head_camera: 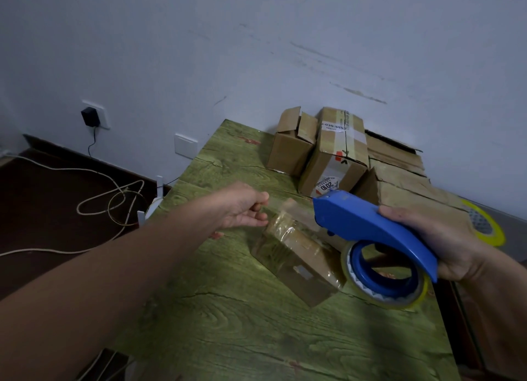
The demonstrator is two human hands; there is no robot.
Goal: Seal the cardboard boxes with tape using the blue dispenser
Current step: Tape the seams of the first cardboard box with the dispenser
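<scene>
Small box (299, 255) — brown cardboard, wrapped in clear tape, lying on green table (228, 329).
Left hand (242, 206) — just left of small box and raised above it; thumb and forefinger (263, 197) pinched on end of faint clear tape strip (288, 209), other fingers curled.
Tape strip stretched over small box toward blue dispenser (368, 223).
Blue dispenser held up just right of small box, handle gripped in right hand (439, 238) with fingers closed round it; tape roll (385, 283) beneath.
Behind small box, by wall: open box (293, 146), taped box (339, 155), flattened cardboard (399, 178).
</scene>
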